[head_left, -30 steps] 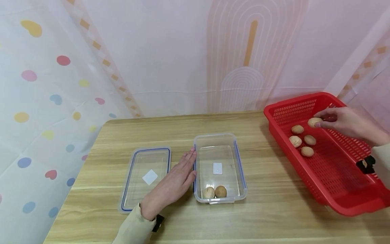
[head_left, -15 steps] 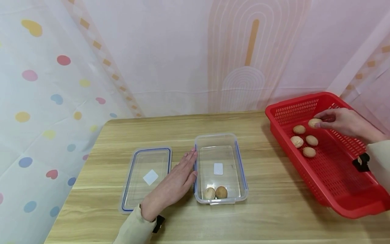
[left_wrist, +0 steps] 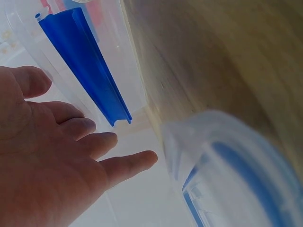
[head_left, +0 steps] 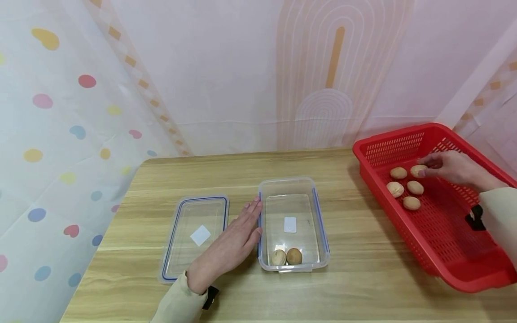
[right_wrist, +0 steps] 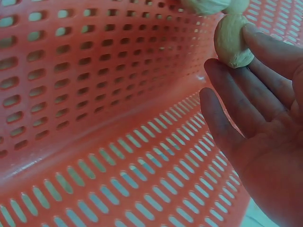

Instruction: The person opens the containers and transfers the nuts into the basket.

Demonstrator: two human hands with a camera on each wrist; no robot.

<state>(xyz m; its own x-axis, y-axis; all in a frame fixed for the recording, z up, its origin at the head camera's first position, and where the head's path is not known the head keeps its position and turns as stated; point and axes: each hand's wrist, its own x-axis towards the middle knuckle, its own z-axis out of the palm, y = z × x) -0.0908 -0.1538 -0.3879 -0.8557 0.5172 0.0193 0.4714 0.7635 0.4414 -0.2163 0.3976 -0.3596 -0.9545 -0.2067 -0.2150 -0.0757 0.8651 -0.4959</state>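
Observation:
In the head view my right hand [head_left: 454,169] reaches into the red basket [head_left: 397,215] at the right. It pinches a pale brown walnut [right_wrist: 233,41] between thumb and fingers, low in the basket's far part. Several other walnuts [head_left: 415,187] lie close by on the basket floor. My left hand [head_left: 226,251] has its fingers extended, and its fingertips touch the left side of a clear plastic box [head_left: 288,202]. That box stands without a lid, two walnuts [head_left: 286,257] side by side at its near end. A blue side clip [left_wrist: 87,66] of the box shows in the left wrist view.
Left of the box, a clear lid [head_left: 194,242] with a blue seal lies flat on the wooden table [head_left: 355,278], partly under the left forearm. Behind the table hangs a patterned cloth [head_left: 226,76].
My right hand has lowered slightly with the walnut toward the basket floor. The left hand stays against the box.

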